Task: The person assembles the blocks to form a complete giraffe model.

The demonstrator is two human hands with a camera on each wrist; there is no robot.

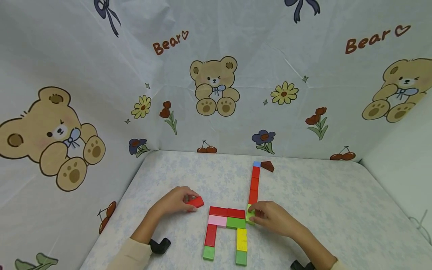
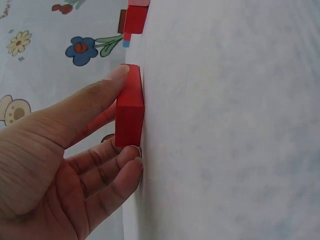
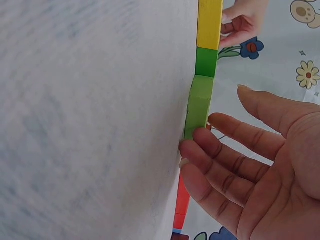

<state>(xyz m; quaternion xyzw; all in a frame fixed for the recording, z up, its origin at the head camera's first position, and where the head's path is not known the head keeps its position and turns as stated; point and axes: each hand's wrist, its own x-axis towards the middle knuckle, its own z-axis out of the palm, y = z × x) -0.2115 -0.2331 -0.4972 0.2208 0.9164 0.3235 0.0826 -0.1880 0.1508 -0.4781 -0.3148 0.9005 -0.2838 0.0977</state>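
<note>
My left hand (image 1: 173, 201) pinches a red block (image 1: 196, 202) between thumb and fingers, close to the tabletop left of the block figure. In the left wrist view the thumb lies along the upper part of this red block (image 2: 131, 100), with fingertips at its lower end. My right hand (image 1: 277, 218) is at a light green block (image 1: 249, 217), the lowest of a narrow column. The right wrist view shows its fingertips at that light green block (image 3: 199, 107) and the thumb held well apart. Red blocks (image 1: 254, 183) continue the column upward to a small blue block (image 1: 257, 164).
Left of the column lie two dark red blocks (image 1: 218, 211), a pink block (image 1: 217, 221) and a green block (image 1: 236, 223). Two legs extend below, one red (image 1: 210, 235), one yellow (image 1: 242, 240), both green-ended. A brown angular block (image 1: 267, 166) touches the column's top. Bear-patterned cloth stands behind.
</note>
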